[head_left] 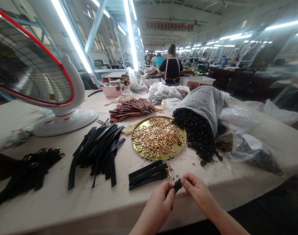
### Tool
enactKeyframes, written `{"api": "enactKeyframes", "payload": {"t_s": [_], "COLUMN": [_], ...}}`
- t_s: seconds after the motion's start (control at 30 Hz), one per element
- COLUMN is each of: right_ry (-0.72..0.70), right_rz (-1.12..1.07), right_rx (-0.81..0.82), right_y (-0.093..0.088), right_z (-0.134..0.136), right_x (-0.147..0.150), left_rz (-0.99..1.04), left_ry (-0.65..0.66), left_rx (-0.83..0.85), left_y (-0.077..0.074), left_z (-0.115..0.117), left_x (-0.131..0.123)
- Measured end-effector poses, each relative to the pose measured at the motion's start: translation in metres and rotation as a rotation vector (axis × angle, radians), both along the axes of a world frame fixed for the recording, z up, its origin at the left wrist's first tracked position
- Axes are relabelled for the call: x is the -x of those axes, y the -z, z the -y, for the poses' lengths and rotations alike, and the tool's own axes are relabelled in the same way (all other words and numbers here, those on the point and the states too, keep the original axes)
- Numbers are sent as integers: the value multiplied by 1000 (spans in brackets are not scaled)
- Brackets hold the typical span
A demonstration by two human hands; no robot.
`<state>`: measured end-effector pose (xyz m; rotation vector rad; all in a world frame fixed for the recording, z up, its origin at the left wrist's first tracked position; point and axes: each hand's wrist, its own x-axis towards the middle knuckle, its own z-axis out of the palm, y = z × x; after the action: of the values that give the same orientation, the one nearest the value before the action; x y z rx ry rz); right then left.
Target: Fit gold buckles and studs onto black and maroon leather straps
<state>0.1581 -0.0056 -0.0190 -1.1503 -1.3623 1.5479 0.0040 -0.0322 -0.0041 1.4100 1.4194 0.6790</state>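
Observation:
My left hand (160, 200) is closed around a black strap (177, 185), whose end sticks out between thumb and fingers. Fingertips of my right hand (194, 186) pinch at the same strap end from the other side; whether a small part sits under them is hidden. Just beyond my hands lies a neat stack of black straps with gold buckles (149, 174). Behind that stack, a round gold tray (134, 142) bears a heap of small gold buckles (160, 135). Black small pieces (195, 130) spill from a plastic bag (205, 101) at the tray's right.
Loose black straps (98, 150) lie left of the tray, with buckled black straps (38, 163) farther left. A white fan with a red rim (65, 120) stands at the left. Reddish-brown strips (134, 109) lie behind. A clear bag (252, 150) rests right. A person (172, 70) stands beyond the table.

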Motion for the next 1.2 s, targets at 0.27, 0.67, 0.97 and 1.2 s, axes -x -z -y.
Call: {"api": "enactKeyframes", "payload": {"t_s": [0.27, 0.67, 0.97, 1.2], "right_ry": [4, 21, -190, -219], "right_rz": [17, 68, -225, -275], "right_rx": [62, -118, 205, 249], "right_y": [8, -8, -14, -19], "right_z": [-9, -9, 2, 14], "right_x": [-1, 0, -3, -8], "left_rz": [22, 246, 257, 48], "left_ry": [5, -52, -51, -87], "left_rx": [-33, 53, 10, 20], "left_y": [1, 1, -3, -6], "left_z": [-9, -15, -1, 9], "left_x": [-3, -7, -1, -3]}}
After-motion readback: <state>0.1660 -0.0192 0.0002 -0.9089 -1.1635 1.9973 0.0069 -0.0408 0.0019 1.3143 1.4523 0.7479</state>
